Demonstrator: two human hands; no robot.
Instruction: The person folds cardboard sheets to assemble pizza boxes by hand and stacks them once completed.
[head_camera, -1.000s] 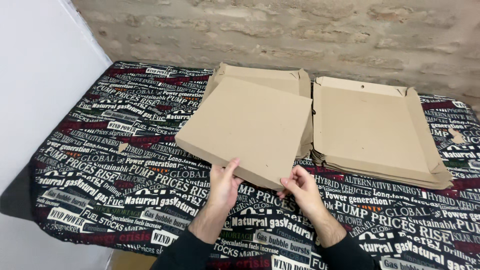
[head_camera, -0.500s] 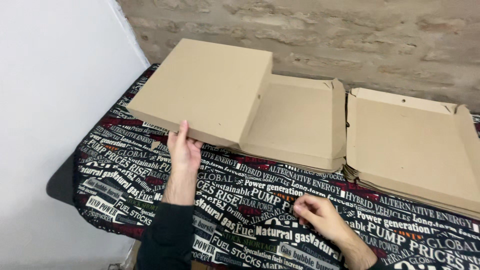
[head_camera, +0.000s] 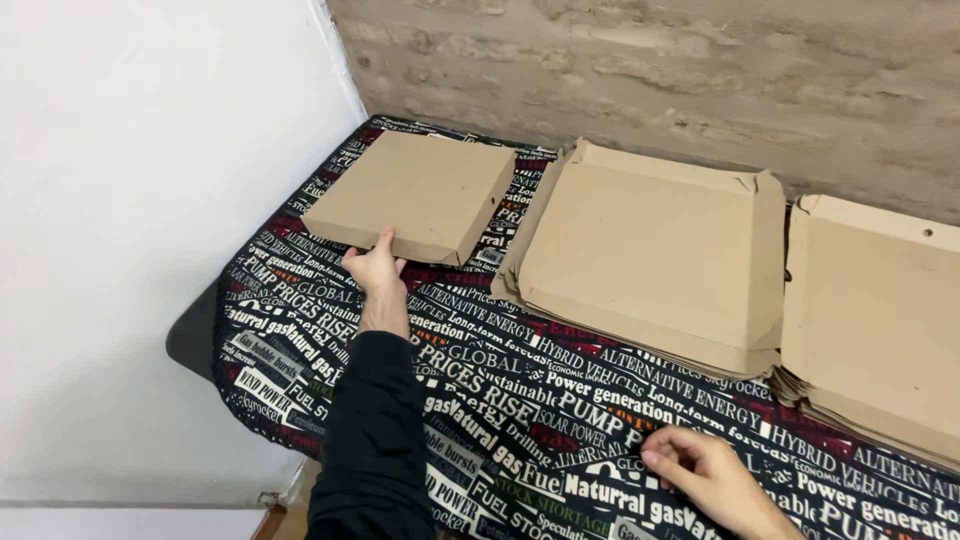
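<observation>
A closed brown cardboard box (head_camera: 415, 192), flat and square, lies at the far left of the table near the white wall. My left hand (head_camera: 374, 272) grips its near edge, thumb on the lid. My right hand (head_camera: 700, 473) rests low on the printed tablecloth (head_camera: 500, 390) near the front edge, fingers curled loosely and holding nothing. Both arms wear black sleeves.
Two stacks of flat, unfolded cardboard box blanks lie side by side: one in the middle (head_camera: 655, 250), one at the right (head_camera: 880, 320). A white wall (head_camera: 140, 200) borders the table's left; a rough brick wall (head_camera: 650, 70) runs behind.
The folded box went from both hands in front of me to the table's far left corner. My right hand let go and dropped to the cloth; my left hand stays on the box.
</observation>
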